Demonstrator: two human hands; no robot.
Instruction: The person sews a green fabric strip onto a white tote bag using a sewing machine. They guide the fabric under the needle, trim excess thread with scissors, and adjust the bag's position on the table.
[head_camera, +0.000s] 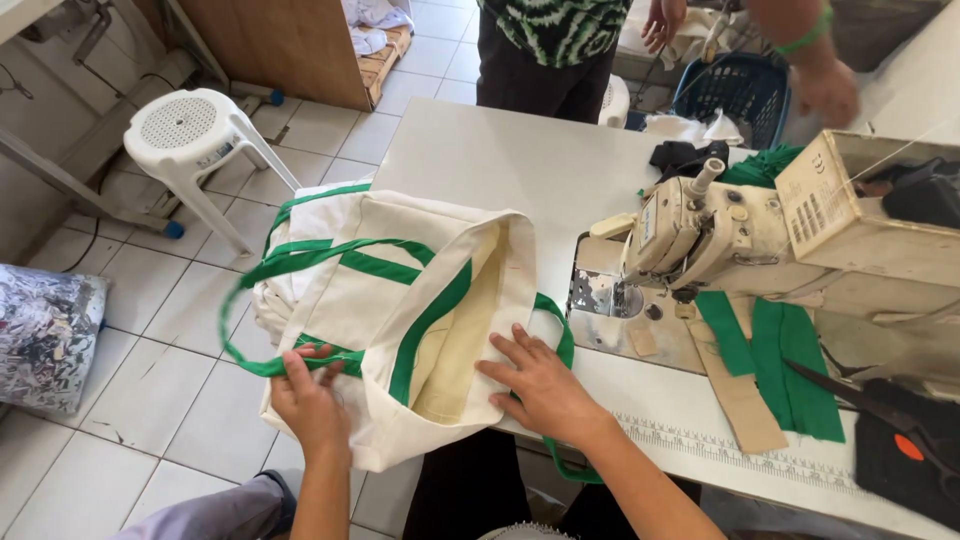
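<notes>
Bag: a cream tote bag (400, 300) with green straps lay half on the counter (520, 165), half hanging off its near-left edge.
Left hand: the left hand (310, 400) pinched a green strap (300, 262) at the bag's near side.
Right hand: the right hand (540, 385) lay flat and spread on the bag's open mouth, gripping nothing.
Machine: a sewing machine (700, 235) stood just right of the bag, green fabric strips (780, 365) beside it.
Floor: a white stool (190, 135) stood well apart.
</notes>
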